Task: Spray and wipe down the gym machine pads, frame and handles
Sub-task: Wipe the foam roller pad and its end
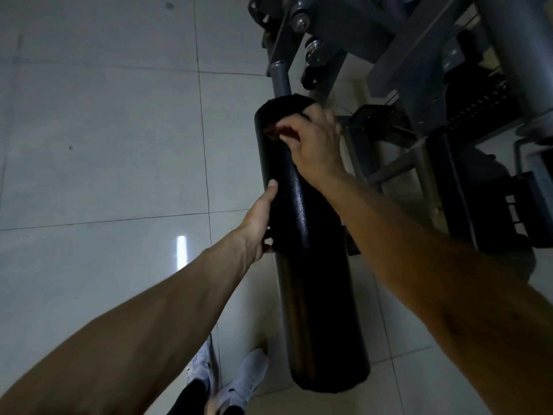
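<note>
A long black roller pad [311, 295] of the gym machine runs from the lower middle up to a grey metal arm [279, 79]. My right hand [314, 142] is curled over the pad's far end, pressing a dark cloth [287, 107] against it. My left hand [260, 220] grips the pad's left side about halfway along, thumb lying up the pad, fingers hidden behind it. No spray bottle is in view.
The machine's grey frame [389, 49], with bolts and pulleys, fills the upper right, above a dark weight stack [475, 103]. Pale floor tiles [104, 145] spread to the left. My white shoes [239, 381] stand below the pad.
</note>
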Tool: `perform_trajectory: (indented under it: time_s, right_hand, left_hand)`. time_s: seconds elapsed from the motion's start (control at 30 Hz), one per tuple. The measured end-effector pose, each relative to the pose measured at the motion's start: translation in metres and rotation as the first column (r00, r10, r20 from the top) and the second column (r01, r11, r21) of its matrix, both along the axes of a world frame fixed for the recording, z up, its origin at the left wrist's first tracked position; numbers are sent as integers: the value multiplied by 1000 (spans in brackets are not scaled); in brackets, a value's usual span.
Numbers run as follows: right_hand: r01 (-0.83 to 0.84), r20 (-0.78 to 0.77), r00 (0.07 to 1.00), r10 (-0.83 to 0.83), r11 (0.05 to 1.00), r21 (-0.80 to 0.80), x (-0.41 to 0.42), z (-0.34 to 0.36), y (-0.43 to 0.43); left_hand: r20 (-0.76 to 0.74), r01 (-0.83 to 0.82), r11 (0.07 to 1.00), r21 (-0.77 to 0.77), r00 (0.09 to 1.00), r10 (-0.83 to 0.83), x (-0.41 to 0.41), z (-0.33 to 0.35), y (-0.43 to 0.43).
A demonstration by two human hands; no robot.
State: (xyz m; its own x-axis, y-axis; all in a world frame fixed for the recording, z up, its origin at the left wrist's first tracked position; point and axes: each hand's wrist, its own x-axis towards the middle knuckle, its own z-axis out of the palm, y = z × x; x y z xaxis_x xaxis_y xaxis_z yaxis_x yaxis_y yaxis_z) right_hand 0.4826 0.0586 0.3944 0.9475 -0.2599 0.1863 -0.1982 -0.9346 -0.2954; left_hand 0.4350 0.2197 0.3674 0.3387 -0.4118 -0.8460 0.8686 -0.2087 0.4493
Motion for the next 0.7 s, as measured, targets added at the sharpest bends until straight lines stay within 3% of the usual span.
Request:
perform_trajectory:
  time_s: [0.33,0.5,0.7]
  right_hand:
    - [-133,-5,991,134,988,72,-242,2,60]
    - [-122,-27,991,128,979,161,-352,-4,77]
    - [-260,67,966,251,949,179,-406,10,89]
  left_hand:
    - [32,-65,998,-4,997,66,-82,6,12]
    - [168,-2,998,66,986,-9,-92,16,9]
    - [215,-52,993,107,976,28,-93,22,3]
